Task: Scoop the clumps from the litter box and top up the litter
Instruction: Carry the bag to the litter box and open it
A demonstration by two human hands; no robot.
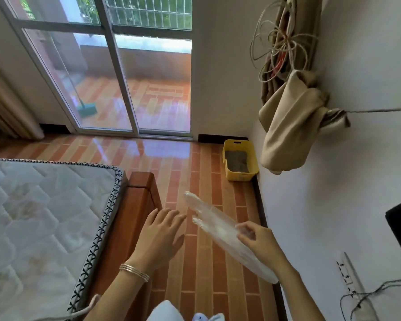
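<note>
A yellow litter box (239, 176) with grey litter (237, 161) inside stands on the floor in the far right corner, against the wall. My right hand (261, 242) pinches a clear plastic bag (214, 224) that sticks out flat toward the box. My left hand (161, 236) hovers beside the bag with fingers straight and spread, holding nothing. Both hands are well short of the litter box. No scoop is in view.
A bed with a bare mattress (39, 223) and wooden frame (138, 205) fills the left. Tiled floor (199, 262) runs between bed and right wall. Glass sliding doors (116, 77) lie ahead. A knotted curtain (292, 126) hangs above the box. A wall socket (345, 272) with cables sits at lower right.
</note>
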